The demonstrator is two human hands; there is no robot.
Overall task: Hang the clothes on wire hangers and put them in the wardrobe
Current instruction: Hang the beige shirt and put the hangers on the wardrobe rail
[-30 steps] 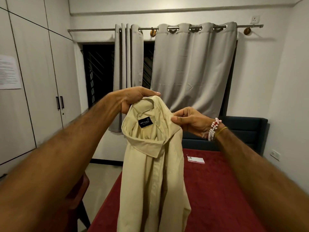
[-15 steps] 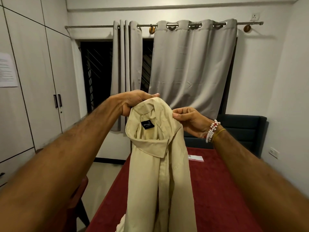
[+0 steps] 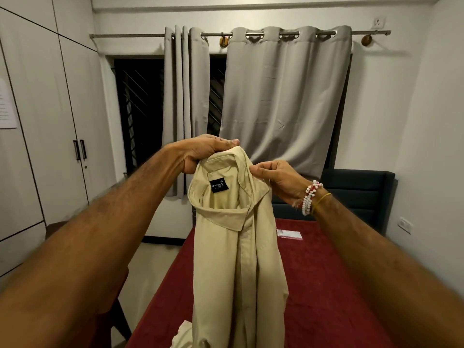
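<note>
A beige collared shirt [image 3: 238, 259] with a black neck label hangs in front of me over the bed. My left hand [image 3: 203, 153] grips the top of the collar from the left, fingers curled over the fabric. My right hand [image 3: 276, 178] pinches the collar's right side between thumb and fingers; beaded bracelets sit on that wrist. No wire hanger shows; the cloth hides whatever may be inside the shirt. The white wardrobe [image 3: 50, 126] stands at the left with its doors closed.
A bed with a red cover [image 3: 326, 285] lies below, with a small white packet [image 3: 288, 234] on it. A dark headboard [image 3: 356, 194] stands behind. Grey curtains [image 3: 283, 96] cover a dark window. A chair edge shows at lower left.
Both hands and the shirt have shifted slightly right and up in view. My right hand's pinch has moved closer to the collar's top. The grips stay the same.
</note>
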